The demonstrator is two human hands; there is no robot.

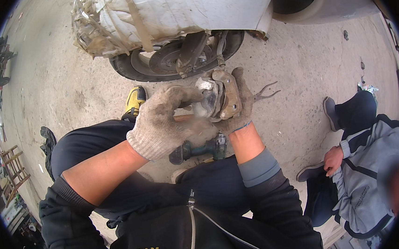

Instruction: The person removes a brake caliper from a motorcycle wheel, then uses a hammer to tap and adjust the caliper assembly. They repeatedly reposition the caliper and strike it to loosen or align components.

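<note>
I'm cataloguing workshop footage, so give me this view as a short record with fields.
Left hand: gloved, at the metal part's left side; grip unclear
Right hand: gloved, holding the metal part
Ahead: wheel under a white body panel
Below hands: teal-and-black power tool
Right: co-worker, crouched or seated
Surface: grey concrete

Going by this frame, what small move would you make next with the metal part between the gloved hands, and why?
I'd probably turn the metal part slightly with the left hand while the right hand steadies it: the right hand supports its right side, and the left hand's fingers reach its left side.
</note>
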